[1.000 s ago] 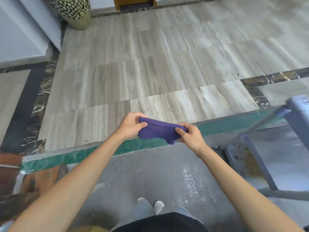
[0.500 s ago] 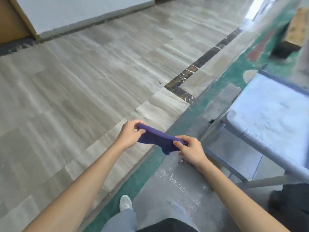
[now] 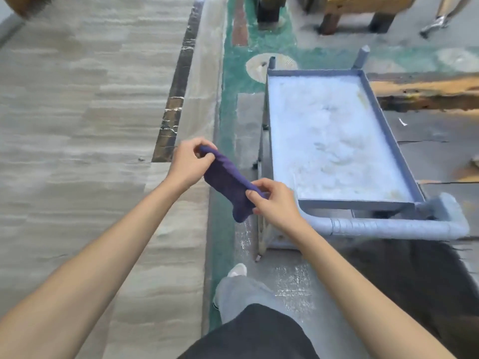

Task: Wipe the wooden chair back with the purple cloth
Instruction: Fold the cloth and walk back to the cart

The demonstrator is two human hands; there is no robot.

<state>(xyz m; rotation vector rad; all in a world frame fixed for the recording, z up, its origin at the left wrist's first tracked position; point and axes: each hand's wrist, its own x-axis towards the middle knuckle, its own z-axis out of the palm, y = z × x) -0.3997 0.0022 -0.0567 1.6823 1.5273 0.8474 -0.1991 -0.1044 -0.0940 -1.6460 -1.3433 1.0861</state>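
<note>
A folded purple cloth (image 3: pixel 228 182) is stretched between both hands in front of me, above the floor. My left hand (image 3: pixel 188 161) pinches its upper left end. My right hand (image 3: pixel 274 200) pinches its lower right end. Wooden furniture legs (image 3: pixel 334 19), possibly a chair or bench, show at the top edge, far from my hands; no chair back is visible.
A blue metal-framed bench (image 3: pixel 334 141) with a pale dusty top stands just right of my hands, its tube rail (image 3: pixel 388 226) near my right wrist. Grey tiled floor (image 3: pixel 77 125) spreads left. My leg and shoe (image 3: pixel 237 270) are below.
My view has swung to the right, bringing the blue bench fully into sight. Both hands keep their pinch on the cloth, which now slants down to the right.
</note>
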